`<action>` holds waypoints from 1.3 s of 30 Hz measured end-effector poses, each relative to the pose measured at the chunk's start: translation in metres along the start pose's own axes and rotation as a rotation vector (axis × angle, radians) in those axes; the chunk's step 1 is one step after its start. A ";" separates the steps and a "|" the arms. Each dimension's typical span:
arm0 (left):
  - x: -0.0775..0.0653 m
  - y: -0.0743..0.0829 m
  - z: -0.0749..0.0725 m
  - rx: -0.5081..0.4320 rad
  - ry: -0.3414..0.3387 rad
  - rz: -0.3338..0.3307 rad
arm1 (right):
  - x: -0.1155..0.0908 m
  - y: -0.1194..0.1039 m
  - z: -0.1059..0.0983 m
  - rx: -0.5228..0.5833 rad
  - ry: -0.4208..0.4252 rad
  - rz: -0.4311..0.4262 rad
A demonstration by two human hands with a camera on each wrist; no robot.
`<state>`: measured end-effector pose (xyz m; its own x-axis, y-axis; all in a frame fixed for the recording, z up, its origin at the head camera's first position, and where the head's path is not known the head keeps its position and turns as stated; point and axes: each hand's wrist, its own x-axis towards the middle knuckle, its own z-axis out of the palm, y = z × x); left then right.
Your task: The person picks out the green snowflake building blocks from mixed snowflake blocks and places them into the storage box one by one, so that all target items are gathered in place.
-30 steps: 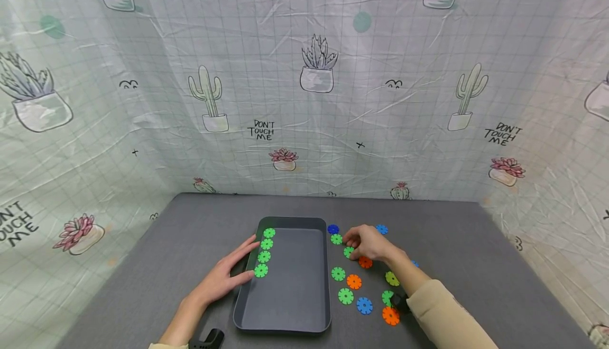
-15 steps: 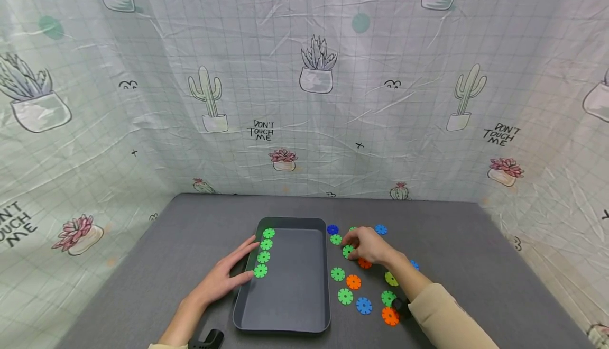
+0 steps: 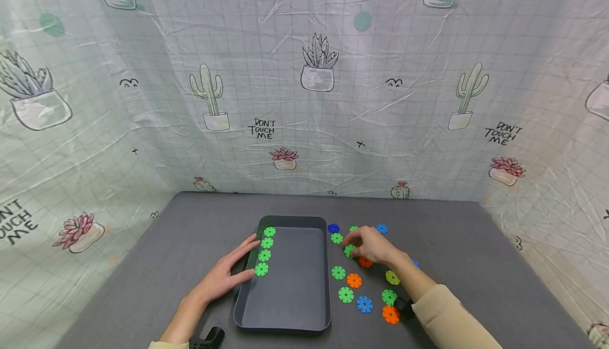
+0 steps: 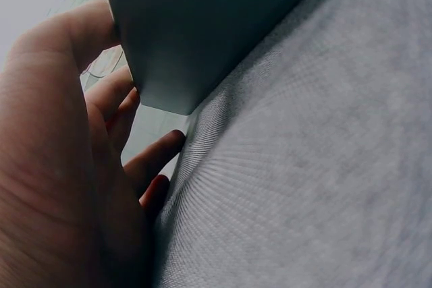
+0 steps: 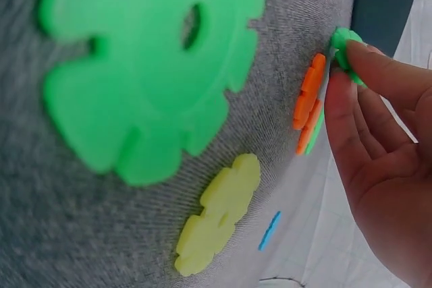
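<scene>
My right hand (image 3: 368,244) pinches a green notched disc (image 3: 349,251) between thumb and fingers, right of the dark grey tray (image 3: 295,280). In the right wrist view the thumb lies on one face of that green disc (image 5: 345,48). My left hand (image 3: 222,279) rests against the tray's left side, fingers and thumb spread along the rim. The left wrist view has the thumb and fingertips touching the tray wall (image 4: 182,38). Inside the tray, several green discs stand in a column along the left edge, one of them the nearest green disc (image 3: 261,269).
Several loose discs lie right of the tray, including a dark blue disc (image 3: 333,228), an orange disc (image 3: 354,281), a blue disc (image 3: 365,304) and a yellow-green disc (image 3: 392,277). Grey cloth (image 3: 142,285) covers the table; a cactus-print curtain (image 3: 266,74) hangs behind.
The right hand shifts very slightly over the green disc, and another green disc behind it comes into sight. The left hand and the tray stay where they were.
</scene>
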<state>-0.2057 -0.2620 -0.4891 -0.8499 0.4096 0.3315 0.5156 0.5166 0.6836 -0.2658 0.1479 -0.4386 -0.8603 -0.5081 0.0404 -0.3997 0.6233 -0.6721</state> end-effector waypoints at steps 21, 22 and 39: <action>0.002 0.001 -0.002 -0.006 -0.009 0.017 | 0.005 -0.021 -0.004 0.470 0.076 0.196; 0.002 0.001 -0.002 -0.003 -0.008 0.016 | 0.005 -0.023 -0.003 0.476 0.076 0.193; 0.000 0.000 -0.002 -0.006 -0.009 0.002 | 0.014 -0.050 0.007 0.533 0.029 0.160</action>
<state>-0.2062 -0.2636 -0.4882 -0.8478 0.4178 0.3267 0.5166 0.5111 0.6869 -0.2556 0.1051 -0.4093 -0.9084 -0.4109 -0.0776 -0.0545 0.3004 -0.9523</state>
